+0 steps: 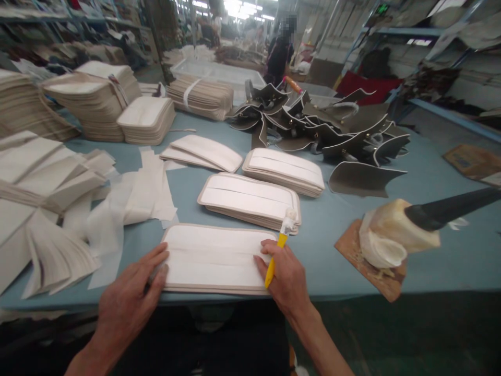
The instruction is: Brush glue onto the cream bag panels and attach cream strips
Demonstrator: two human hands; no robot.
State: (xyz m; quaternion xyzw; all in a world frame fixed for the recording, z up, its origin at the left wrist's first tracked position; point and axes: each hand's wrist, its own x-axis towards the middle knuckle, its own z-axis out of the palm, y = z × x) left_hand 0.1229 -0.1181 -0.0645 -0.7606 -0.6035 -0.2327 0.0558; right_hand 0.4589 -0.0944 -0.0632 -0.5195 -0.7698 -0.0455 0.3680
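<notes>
A stack of cream rounded panels [213,258] lies at the front edge of the blue table [430,177]. My left hand [131,295] rests flat on the stack's left end, fingers spread. My right hand [285,277] presses on the stack's right end and holds a yellow-handled brush [278,250], its white gluey tip pointing away from me. Two more stacks of the same panels, one just behind [250,198] and one further right [284,169], lie beyond.
White paper strips [136,196] litter the left. A glue pot [385,235] on a brown board with a dark handle stands at right. Dark leather pieces [332,130] pile at the back. Tall panel stacks [102,96] stand at back left. A person [279,49] stands far off.
</notes>
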